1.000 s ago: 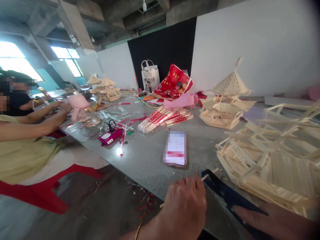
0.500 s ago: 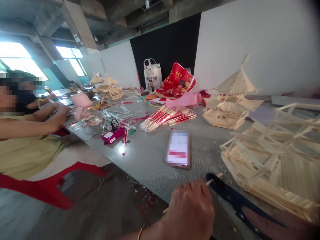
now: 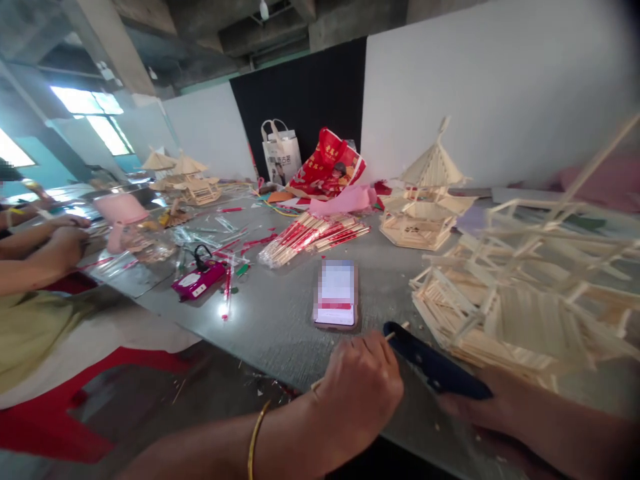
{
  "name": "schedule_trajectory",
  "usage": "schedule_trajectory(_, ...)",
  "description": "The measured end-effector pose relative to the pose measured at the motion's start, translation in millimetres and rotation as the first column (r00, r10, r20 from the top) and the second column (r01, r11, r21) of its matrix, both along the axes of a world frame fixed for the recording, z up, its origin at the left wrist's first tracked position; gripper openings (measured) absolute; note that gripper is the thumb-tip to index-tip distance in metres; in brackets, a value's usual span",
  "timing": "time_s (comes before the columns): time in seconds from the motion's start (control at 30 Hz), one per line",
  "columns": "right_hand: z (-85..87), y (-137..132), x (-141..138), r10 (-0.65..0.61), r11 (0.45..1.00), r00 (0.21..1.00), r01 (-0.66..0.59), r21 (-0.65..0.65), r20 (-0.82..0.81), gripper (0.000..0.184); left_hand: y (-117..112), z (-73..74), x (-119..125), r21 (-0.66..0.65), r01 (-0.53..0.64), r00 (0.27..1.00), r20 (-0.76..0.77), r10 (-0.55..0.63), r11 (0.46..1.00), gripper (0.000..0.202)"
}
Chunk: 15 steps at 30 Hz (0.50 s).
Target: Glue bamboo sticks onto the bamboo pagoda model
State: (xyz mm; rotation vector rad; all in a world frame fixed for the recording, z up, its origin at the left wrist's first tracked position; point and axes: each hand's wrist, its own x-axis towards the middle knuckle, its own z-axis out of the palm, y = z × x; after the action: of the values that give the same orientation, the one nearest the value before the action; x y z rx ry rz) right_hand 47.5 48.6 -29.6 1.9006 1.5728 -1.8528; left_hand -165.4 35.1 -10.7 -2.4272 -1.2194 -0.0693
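Observation:
My left hand is closed in a fist around a thin wooden stick, which pokes out at both sides. The stick's far end lies at the tip of a dark blue plier-like cutter with round rivets. My right hand grips the cutter's near end, and its fingers are partly hidden. Just beyond the cutter stands a large wooden-stick model with an open frame and railings. A phone with a lit screen lies on the table beyond my left hand.
A bundle of sticks in red-printed wrap and a pagoda model stand farther back. To the left are a magenta device, a pink lamp-like object and a seated person's arm. The grey table's edge runs diagonally.
The view has turned right, so the table items sit farther left. More of my right hand and forearm shows, and the cutter's handles look closer together. My left hand still holds the stick.

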Motion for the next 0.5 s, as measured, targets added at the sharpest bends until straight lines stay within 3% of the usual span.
schedule_trajectory(0.17,18.0,-0.7,-8.2,-0.038,0.998,0.999,0.040,-0.047,0.036,0.045,4.9,0.2,-7.4,0.086,0.087,0.994,-0.074,-0.081,0.992,0.026)
schedule_trajectory(0.27,19.3,0.0,-11.0,-0.047,0.998,0.998,0.049,-0.034,0.034,0.045,9.7,6.6,-11.4,-0.019,0.080,0.996,-0.026,-0.081,0.997,0.024)
schedule_trajectory(0.37,16.6,-0.9,-12.8,-0.023,1.000,1.000,0.024,-0.004,0.020,0.047,14.4,15.8,-15.5,-0.166,0.007,0.999,0.035,-0.001,0.986,0.021)
schedule_trajectory(0.5,7.3,2.5,-12.0,-0.107,0.994,0.994,0.105,-0.043,-0.035,0.056,17.9,25.0,-22.3,-0.213,-0.088,0.993,0.053,0.101,0.973,0.024)
